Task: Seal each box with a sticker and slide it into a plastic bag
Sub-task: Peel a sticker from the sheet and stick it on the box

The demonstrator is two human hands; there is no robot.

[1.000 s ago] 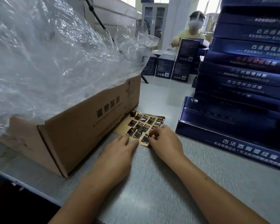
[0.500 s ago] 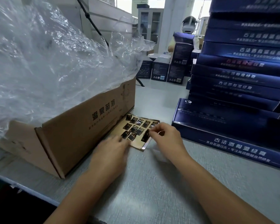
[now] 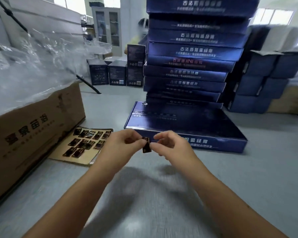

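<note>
A small dark sticker (image 3: 146, 146) hangs in the air between both hands, just in front of a flat dark blue box (image 3: 182, 122) lying on the grey table. My left hand (image 3: 120, 145) pinches its upper left edge and my right hand (image 3: 172, 146) pinches its right edge. The sticker sheet (image 3: 83, 146), tan with several dark stickers, lies flat to the left of my hands. Clear plastic bags (image 3: 29, 66) are heaped in a cardboard carton (image 3: 34, 127) at the left.
A tall stack of blue boxes (image 3: 191, 54) rises behind the flat box. More blue cartons (image 3: 260, 79) stand at the right and small dark boxes (image 3: 116, 73) at the back. A person (image 3: 139, 35) is at the far end. A black rod (image 3: 88, 83) leans behind the carton.
My right hand has peeled a sticker off the sheet and lifted it to the right toward the blue box. My left hand left the sheet and now pinches the sticker too. The view swung right.
</note>
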